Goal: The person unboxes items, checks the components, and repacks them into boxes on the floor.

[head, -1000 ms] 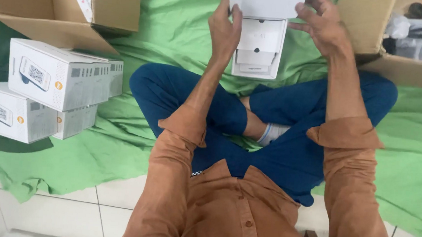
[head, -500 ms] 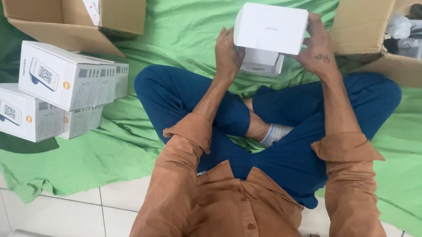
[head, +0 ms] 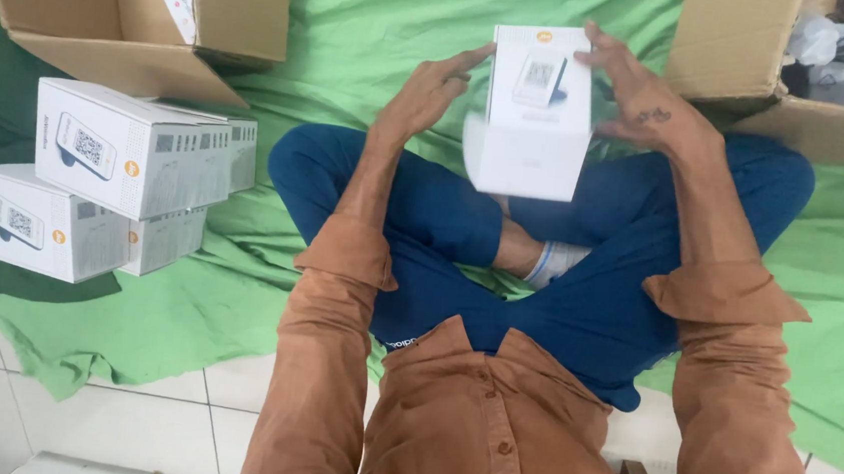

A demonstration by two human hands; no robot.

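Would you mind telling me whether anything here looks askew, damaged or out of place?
Nothing looks damaged or spilled. The white box between the left hand and right hand is blurred at its lower end. On the green cloth, the stacked white boxes sit slightly offset, not squared.

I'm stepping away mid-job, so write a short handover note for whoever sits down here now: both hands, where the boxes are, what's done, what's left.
Left hand: open, fingertips at the left side of the white box held above the lap.
Right hand: gripping that box's right side and top corner; the box is upright, its printed face toward the camera.
Done: a stack of white boxes sits on the green cloth to the person's left.
Open cardboard carton far left holds a paper sheet; another carton far right holds bagged dark items.
Left: the box in hand is not yet set down.
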